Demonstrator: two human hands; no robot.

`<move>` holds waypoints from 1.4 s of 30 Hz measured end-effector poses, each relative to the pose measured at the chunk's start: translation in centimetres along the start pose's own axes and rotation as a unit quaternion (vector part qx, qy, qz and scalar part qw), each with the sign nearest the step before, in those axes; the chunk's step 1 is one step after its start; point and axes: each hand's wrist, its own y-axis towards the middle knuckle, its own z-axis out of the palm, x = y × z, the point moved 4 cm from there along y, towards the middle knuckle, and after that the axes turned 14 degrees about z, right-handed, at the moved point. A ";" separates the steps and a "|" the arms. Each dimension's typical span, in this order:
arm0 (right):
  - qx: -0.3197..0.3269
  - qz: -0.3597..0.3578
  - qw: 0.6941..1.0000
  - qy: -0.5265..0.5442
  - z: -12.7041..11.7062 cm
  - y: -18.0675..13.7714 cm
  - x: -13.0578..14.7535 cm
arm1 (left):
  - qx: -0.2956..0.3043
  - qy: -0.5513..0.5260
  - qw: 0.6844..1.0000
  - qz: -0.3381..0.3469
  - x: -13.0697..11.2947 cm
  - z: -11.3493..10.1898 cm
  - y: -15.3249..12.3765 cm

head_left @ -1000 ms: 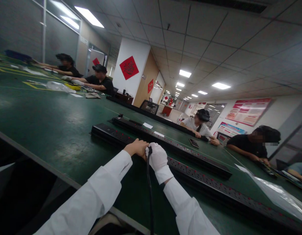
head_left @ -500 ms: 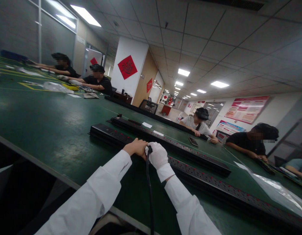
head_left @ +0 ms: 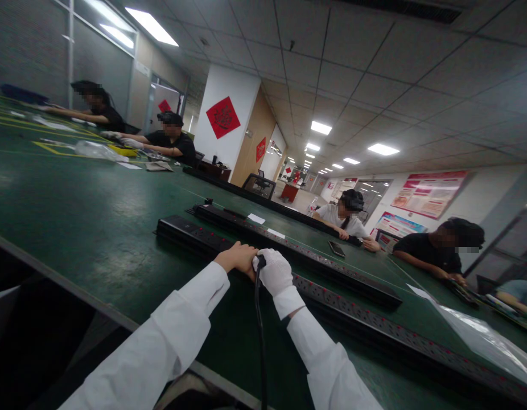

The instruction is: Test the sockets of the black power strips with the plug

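Observation:
A long black power strip with a row of sockets and small red switches lies slantwise across the green table. My left hand, bare, is curled over this strip, its fingertips partly hidden beside the glove. My right hand, in a white knitted glove, is closed around a black plug at the strip. From the plug a black cable hangs toward me and leaves the view at the bottom. The plug's pins are hidden, so I cannot tell how far it sits in a socket.
Another black power strip lies parallel just behind, with white paper slips and a phone near it. Clear plastic covers the right side. Several people work around the table; a yellow object sits far left.
My hands, the plug and the strips look almost unmoved. At the far left a co-worker has leaned a little further left.

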 end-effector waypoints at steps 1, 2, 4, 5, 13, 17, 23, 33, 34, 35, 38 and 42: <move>0.005 0.002 1.000 0.007 0.1 0.0 0.0 | -0.002 0.000 1.000 0.001 0.0 0.0 0.0; 0.009 0.005 1.000 0.016 0.1 0.0 -0.1 | -0.003 0.000 1.000 0.002 0.0 0.0 0.0; 0.011 0.012 0.999 0.032 0.1 -0.1 0.0 | -0.005 0.003 1.000 0.005 0.0 0.0 0.0; 0.011 0.016 0.999 0.037 0.1 -0.2 0.0 | -0.005 0.005 1.000 0.006 0.0 0.0 0.0; 0.019 0.045 0.999 0.003 0.2 0.1 0.4 | -0.049 0.063 0.997 -0.015 -0.3 -0.3 -0.3; 0.030 0.026 0.999 -0.036 0.3 0.5 0.4 | -0.034 0.054 0.997 -0.032 -0.1 -0.3 -0.4; 0.054 0.007 0.996 -0.070 -0.8 0.2 -0.9 | -0.037 0.056 0.998 0.022 -1.3 -0.1 0.7; 0.050 0.010 0.998 -0.039 -2.8 -1.7 -4.9 | -0.063 0.055 0.995 0.062 -5.6 0.8 3.2; 0.049 0.011 0.998 -0.033 -2.8 -1.8 -4.9 | -0.061 0.051 0.995 0.064 -5.5 0.8 3.1; 0.047 0.012 0.998 -0.028 -2.7 -1.8 -5.0 | -0.059 0.047 0.995 0.070 -5.4 0.7 2.9; 0.037 0.008 0.999 -0.010 -2.7 -1.8 -5.1 | -0.056 0.039 0.994 0.085 -4.5 0.3 2.0; 0.026 0.005 1.000 0.006 -3.0 -2.2 -5.2 | -0.038 0.019 0.998 0.050 -2.8 0.1 1.2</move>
